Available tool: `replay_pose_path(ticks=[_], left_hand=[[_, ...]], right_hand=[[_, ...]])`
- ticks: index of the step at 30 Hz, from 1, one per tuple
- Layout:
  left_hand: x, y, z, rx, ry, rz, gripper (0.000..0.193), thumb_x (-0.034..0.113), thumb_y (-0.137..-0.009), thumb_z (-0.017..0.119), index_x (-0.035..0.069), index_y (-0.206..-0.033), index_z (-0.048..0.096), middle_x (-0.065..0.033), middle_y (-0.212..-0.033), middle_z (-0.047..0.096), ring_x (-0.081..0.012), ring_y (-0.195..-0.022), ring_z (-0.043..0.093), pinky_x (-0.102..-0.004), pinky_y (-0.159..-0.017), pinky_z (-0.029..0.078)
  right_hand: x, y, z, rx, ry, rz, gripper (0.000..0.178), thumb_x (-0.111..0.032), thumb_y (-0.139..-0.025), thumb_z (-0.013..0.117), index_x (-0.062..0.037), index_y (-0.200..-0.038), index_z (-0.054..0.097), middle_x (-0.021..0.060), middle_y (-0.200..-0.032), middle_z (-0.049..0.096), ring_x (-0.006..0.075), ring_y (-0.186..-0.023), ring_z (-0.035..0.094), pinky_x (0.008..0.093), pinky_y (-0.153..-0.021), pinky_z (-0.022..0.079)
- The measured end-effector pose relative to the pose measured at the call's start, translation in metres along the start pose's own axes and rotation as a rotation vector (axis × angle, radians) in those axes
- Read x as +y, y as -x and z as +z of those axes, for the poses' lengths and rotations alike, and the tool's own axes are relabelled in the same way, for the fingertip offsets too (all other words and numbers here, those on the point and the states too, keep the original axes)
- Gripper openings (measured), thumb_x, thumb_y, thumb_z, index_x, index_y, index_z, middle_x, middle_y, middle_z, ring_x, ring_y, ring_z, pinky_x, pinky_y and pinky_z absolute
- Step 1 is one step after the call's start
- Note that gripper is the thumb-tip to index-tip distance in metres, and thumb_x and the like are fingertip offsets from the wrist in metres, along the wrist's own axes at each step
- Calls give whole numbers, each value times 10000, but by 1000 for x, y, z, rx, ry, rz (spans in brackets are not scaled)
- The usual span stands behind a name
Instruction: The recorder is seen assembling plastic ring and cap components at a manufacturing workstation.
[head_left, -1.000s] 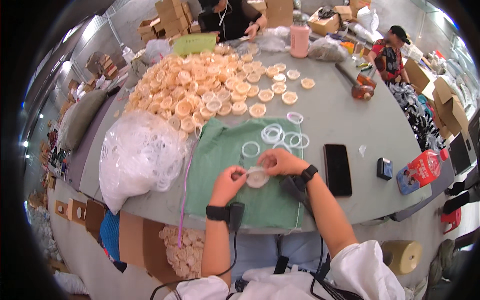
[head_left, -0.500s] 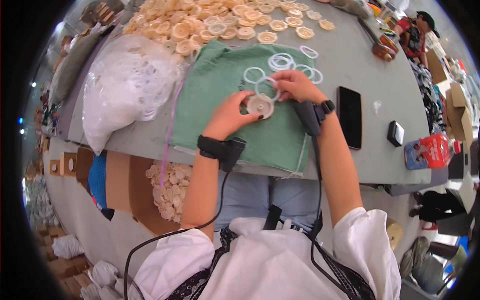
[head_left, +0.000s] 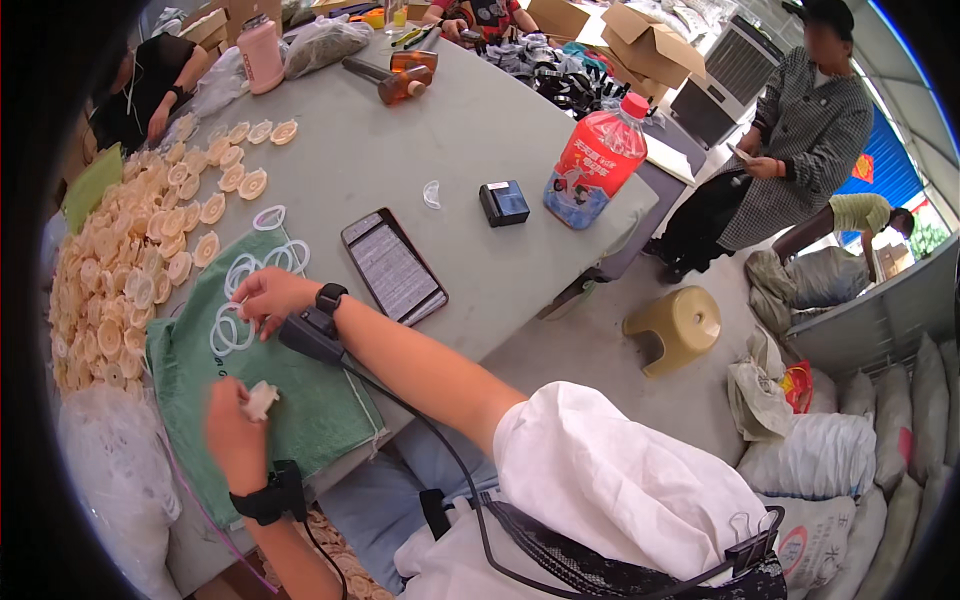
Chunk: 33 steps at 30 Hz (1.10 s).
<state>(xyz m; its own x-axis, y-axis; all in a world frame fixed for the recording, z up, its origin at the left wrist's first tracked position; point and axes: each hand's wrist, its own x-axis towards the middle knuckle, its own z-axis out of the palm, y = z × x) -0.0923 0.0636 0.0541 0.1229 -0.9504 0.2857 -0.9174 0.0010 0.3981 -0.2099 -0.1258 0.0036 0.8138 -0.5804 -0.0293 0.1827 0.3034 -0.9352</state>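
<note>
My left hand (head_left: 236, 428), smeared a little by motion, grips a cream round plastic part (head_left: 262, 401), now seen edge-on, above the green woven cloth (head_left: 310, 415). Farther up the cloth, my right hand (head_left: 276, 298) pinches a thin translucent white ring (head_left: 228, 343), which overlaps another ring there. More white rings (head_left: 243, 268) lie just beyond the right fingers. A heap of cream round parts (head_left: 110, 290) spreads along the left side of the cloth.
A phone (head_left: 393, 267) with a lit screen, a small black box (head_left: 503, 203) and a red-labelled jug (head_left: 598, 165) stand to the right. A mallet (head_left: 400, 80) and pink bottle (head_left: 261, 55) are farther off. A plastic bag (head_left: 110, 470) lies left; a stool (head_left: 675, 325) and people are beyond.
The view has swung right, bringing in the stool and a standing person. The cream part has tilted edge-on and come apart from the ring; the phone screen has lit up.
</note>
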Motion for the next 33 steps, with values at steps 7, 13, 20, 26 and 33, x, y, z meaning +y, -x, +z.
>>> replay_pose_path(ticks=[7,13,20,26,33], left_hand=[[16,18,-14,-155,-40,175,456,-9,-591,643,63,-1007,473,-119,-955,516,-345,-873,499,-407,-726,411],[-3,26,-19,-150,252,-8,460,81,-718,632,39,-1145,465,-115,-1129,528,-277,-1003,508,-351,-857,403],[-50,22,6,-28,866,-300,330,184,-902,545,-21,-1156,500,-82,-1032,580,-124,-876,558,-260,-787,430],[-50,25,12,-25,841,-405,204,82,-861,580,-38,-1026,568,-60,-848,619,-103,-746,579,-235,-671,458],[-33,29,18,-9,576,-360,175,64,-839,588,-32,-985,602,-46,-851,620,-88,-727,567,-223,-643,460]], right_hand=[[1,-6,0,-15,14,15,407,-61,-808,589,56,-1178,467,90,-950,606,165,-759,618,319,-629,582],[-6,4,5,-110,33,20,240,-109,-805,636,25,-998,584,85,-829,634,158,-718,639,283,-630,569],[-13,18,32,-447,206,104,190,-152,-797,673,18,-868,626,81,-750,659,146,-645,646,260,-585,549],[-4,16,39,-491,538,1,243,-230,-744,726,-1,-779,652,62,-703,657,117,-636,630,239,-567,507],[-17,22,30,-511,752,-33,206,-191,-733,739,-27,-817,647,28,-670,626,76,-561,566,219,-476,450]])
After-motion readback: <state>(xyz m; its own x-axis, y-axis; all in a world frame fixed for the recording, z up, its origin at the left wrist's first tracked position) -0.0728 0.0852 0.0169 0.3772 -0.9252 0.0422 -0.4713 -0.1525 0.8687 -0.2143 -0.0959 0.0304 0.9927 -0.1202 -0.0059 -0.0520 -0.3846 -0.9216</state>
